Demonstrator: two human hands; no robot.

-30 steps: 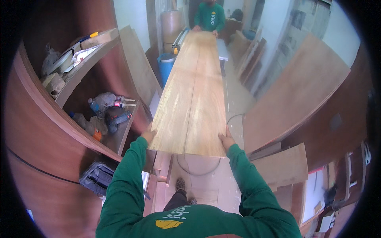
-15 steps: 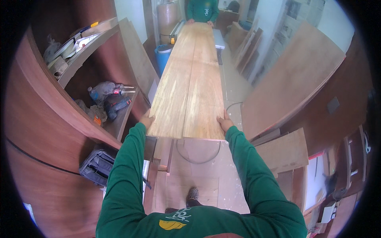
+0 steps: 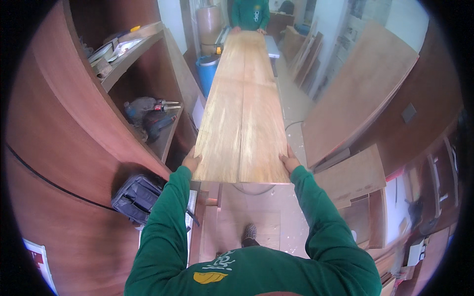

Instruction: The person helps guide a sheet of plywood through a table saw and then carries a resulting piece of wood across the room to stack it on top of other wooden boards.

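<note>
Two long pale wooden boards lie side by side with a thin seam between them, the left board (image 3: 219, 128) and the right board (image 3: 261, 128). My left hand (image 3: 191, 160) grips the outer edge of the left board close to its near end, thumb on top. On the opposite side, my right hand (image 3: 290, 160) holds the right board's outer edge the same way. The fingers beneath the boards are hidden. At the far end, a co-worker (image 3: 250, 15) in a green shirt has both hands on the boards.
Open shelves (image 3: 170, 133) with sealant tubes and a drill stand on the left, a black bag (image 3: 137, 198) below them. A blue barrel (image 3: 207, 74) is beside the boards' far half. Large wooden panels (image 3: 358, 93) lean at the right. A cable (image 3: 254, 191) lies on the floor.
The boards' near end and both my hands have shifted slightly right and lower in the picture. The surroundings have shifted too, as the view has turned a little. My grip is unchanged.
</note>
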